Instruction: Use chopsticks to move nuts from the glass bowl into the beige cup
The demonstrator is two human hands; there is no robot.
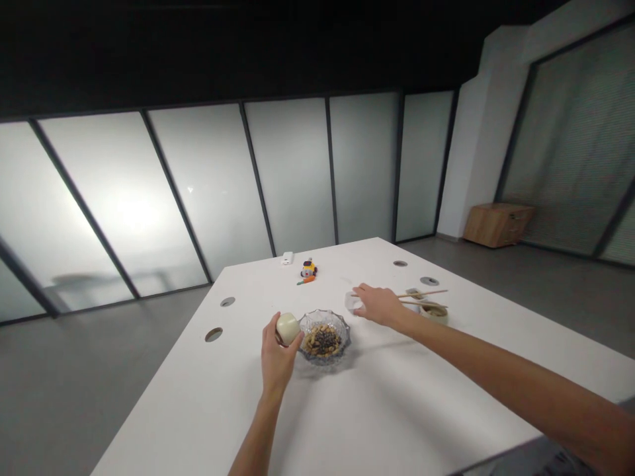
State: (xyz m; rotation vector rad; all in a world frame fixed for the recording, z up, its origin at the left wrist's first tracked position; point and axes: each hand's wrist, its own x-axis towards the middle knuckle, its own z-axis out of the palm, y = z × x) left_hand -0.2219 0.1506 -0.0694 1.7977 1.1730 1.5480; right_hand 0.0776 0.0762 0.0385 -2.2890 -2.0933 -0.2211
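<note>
My left hand (278,350) is closed around a cream-coloured cup (288,328), tilted at the left rim of a clear glass bowl (323,357). Peanuts in shells (313,340) and dark seeds (327,341) lie in the bowl. Beyond it to the right, my right hand (377,304) is closed, with a pair of chopsticks (426,293) reaching out of it to the right. Its fingers also touch a small white translucent piece (352,303), whose kind I cannot make out. The chopsticks pass over a pale cup (435,313) with something brownish inside.
A yellow toy vehicle (308,268), an orange toy carrot (307,281) and a white box-like item (287,258) lie toward the far side of the white table (238,410). Round holes (213,334) open in the tabletop. A wooden cabinet (496,225) stands beyond on the floor.
</note>
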